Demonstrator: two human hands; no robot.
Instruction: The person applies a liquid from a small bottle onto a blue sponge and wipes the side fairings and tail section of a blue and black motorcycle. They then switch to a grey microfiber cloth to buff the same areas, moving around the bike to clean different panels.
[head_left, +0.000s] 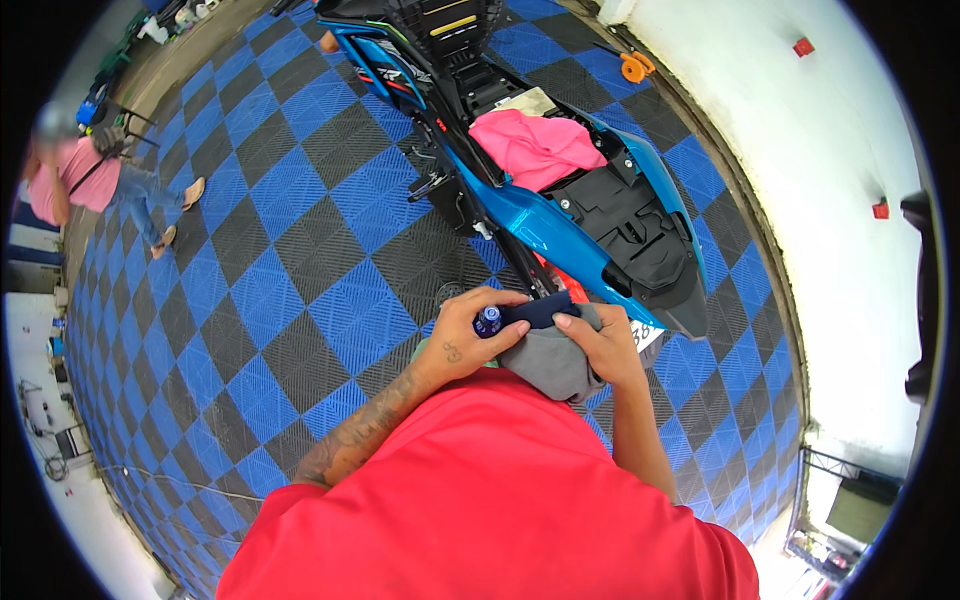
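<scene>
My left hand (466, 330) holds a small dark blue bottle (489, 321) in its palm, and its thumb and fingers pinch one end of a dark blue cloth or pad (541, 309). The other end of that piece is pinched by my right hand (611, 341), which also grips a bunched grey cloth (551, 360) hanging below it. Just beyond both hands stands a blue and black motorcycle (517, 217) without its seat. A crumpled pink cloth (536, 146) lies over its open frame.
Blue and black tiles (367, 300) cover the floor. An orange object (636, 66) lies near the white wall (787, 150). At the left, a person in a pink shirt (94, 176) is on the floor's far side. Part of someone's skin (328, 42) shows beside the motorcycle's front.
</scene>
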